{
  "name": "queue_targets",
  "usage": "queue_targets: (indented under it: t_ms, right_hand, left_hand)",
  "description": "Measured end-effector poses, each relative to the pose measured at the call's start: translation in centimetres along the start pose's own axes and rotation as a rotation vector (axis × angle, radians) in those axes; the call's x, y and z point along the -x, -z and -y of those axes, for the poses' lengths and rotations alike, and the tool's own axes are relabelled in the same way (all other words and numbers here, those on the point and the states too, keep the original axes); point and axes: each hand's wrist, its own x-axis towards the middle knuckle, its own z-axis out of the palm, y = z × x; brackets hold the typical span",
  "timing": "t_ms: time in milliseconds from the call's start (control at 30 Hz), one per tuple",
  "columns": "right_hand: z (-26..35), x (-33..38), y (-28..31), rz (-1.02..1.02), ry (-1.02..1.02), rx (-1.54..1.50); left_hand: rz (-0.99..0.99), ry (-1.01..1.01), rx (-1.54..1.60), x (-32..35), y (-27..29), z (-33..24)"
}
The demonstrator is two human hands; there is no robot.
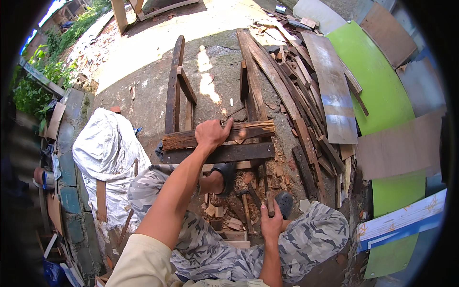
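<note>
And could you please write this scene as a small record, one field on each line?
Left hand: closed on a splintered wooden beam
Right hand: gripping a slim wooden piece, exact kind unclear
Ahead: dark timber frame
Ground between feet: wood scraps
Person's left: crumpled white sheet
Person's right: long weathered planks; farther out, light-green panel

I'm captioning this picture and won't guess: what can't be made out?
In the head view:
Fingertips of the left hand on the splintered wooden beam: hidden by the hand itself.
Gripped part of the wooden stick: covered by the right hand.
Anything under the white sheet: hidden by it.
Top of the far wooden frame: cut off by the upper edge.
</note>
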Motion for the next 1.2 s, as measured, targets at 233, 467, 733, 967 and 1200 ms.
queue_targets:
  t_ms: [233, 467, 733, 967, 1200]
  right_hand:
    - [0.6, 2.4, 1.3, 0.045, 0.055, 0.106]
    - [-0.8, 2.7, 1.9, 0.016, 0.195, 0.032]
    - [0.6, 3.3, 1.3, 0.026, 0.263, 0.029]
    - [2.1, 4.5, 1.9, 0.11, 0.203, 0.08]
    - [2.7, 4.1, 1.2, 0.155, 0.187, 0.117]
  left_hand:
    - [-0.137, -0.281, -0.052, 1.9, -0.4, 0.9]
    - [0.232, -0.56, -0.277, 3.2, 5.4, 0.8]
    - [-0.082, -0.566, -0.341, 5.6, 6.6, 0.6]
    - [-0.305, -0.586, -0.383, 4.2, 10.5, 0.0]
    - [0.213, -0.381, -0.449, 4.4, 8.8, 1.1]
